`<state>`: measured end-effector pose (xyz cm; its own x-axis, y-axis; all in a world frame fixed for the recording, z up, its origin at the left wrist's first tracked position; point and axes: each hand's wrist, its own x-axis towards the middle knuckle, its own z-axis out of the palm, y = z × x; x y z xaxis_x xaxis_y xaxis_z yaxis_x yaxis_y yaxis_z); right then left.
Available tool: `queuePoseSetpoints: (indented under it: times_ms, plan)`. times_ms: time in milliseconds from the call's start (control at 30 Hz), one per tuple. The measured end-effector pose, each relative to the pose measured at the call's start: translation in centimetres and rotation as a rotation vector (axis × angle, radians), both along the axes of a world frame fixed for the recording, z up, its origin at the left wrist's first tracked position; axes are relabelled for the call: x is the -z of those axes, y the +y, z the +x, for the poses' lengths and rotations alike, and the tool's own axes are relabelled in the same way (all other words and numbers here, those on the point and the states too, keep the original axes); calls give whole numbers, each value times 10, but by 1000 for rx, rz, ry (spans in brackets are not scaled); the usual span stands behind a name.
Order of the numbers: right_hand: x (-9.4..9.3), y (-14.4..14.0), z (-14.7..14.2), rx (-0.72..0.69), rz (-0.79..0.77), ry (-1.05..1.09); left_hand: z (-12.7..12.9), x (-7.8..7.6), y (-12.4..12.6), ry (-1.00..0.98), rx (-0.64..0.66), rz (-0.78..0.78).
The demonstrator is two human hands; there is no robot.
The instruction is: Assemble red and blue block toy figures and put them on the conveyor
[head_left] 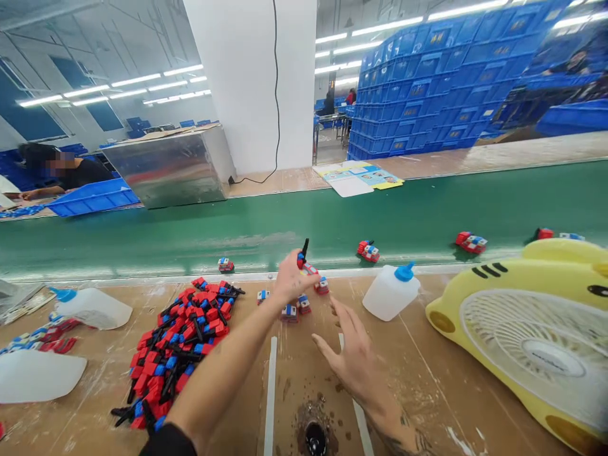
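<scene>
My left hand point(291, 278) reaches to the near edge of the green belt, its fingers closed round a small red, blue and white plastic toy point(310, 269) with a black rod standing up from it. The fingers hide part of the toy. Just below and right of it, my right hand point(354, 348) hovers over the bench, fingers apart and nothing in them. A red and white toy piece point(322, 285) sits between the two hands. Several blue-and-white pieces point(289, 313) lie on the bench under my left wrist.
A heap of red, blue and black parts point(190, 342) lies left. Squeeze bottles point(392, 292) and a yellow fan point(536, 342) stand about. The green belt point(166, 234) carries several toys point(368, 251). A small black cup point(316, 437) is in front. A co-worker point(71, 168) sits far left.
</scene>
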<state>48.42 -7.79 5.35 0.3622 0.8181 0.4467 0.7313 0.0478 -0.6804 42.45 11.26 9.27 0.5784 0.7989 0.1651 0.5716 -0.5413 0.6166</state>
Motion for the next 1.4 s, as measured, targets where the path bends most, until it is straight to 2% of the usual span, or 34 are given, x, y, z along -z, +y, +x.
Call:
queuePoseSetpoints:
  times_ms: [100,200,300,367,433,500,600,667,733,800,833,933,1033,1133,1200,1267,1333,1400]
  plan:
    - [13,-16,14,9,-46,29,42,-8,63,226,100,0]
    - [24,-25,23,-67,-54,9,70,-9,96,463,195,-35]
    - [24,-21,30,-197,-55,-37,79,-4,102,595,259,-53]
    - [14,-7,35,-257,-39,-59,74,-1,99,609,279,-34]
    - [-2,21,37,-301,-30,-56,59,-1,96,591,280,0]
    - [-21,62,34,-319,-42,-40,28,-6,97,577,270,36]
    - [-44,146,13,-337,-175,-94,-53,-24,91,602,230,94]
    - [-47,206,-12,-398,-230,-123,-120,-37,72,650,178,122]
    - [-40,257,-41,-446,-295,-160,-184,-43,38,706,127,127]
    - [-26,293,-71,-481,-360,-201,-233,-38,-7,753,135,92]
    - [-19,305,-83,-493,-389,-218,-249,-31,-29,771,148,69]
    - [-4,320,-107,-509,-447,-229,-266,1,-80,810,162,41]
    - [-8,313,-107,-508,-432,-178,-254,32,-96,841,126,46]
    - [-26,282,-87,-512,-352,-62,-233,46,-93,826,118,53]
    - [-36,243,-66,-538,-293,52,-222,46,-92,794,159,70]
    - [-39,192,-45,-566,-242,185,-215,44,-95,756,219,89]
    - [-34,136,-29,-567,-192,300,-213,41,-100,706,276,114]
    - [-27,84,-20,-557,-145,442,-214,39,-104,550,286,152]
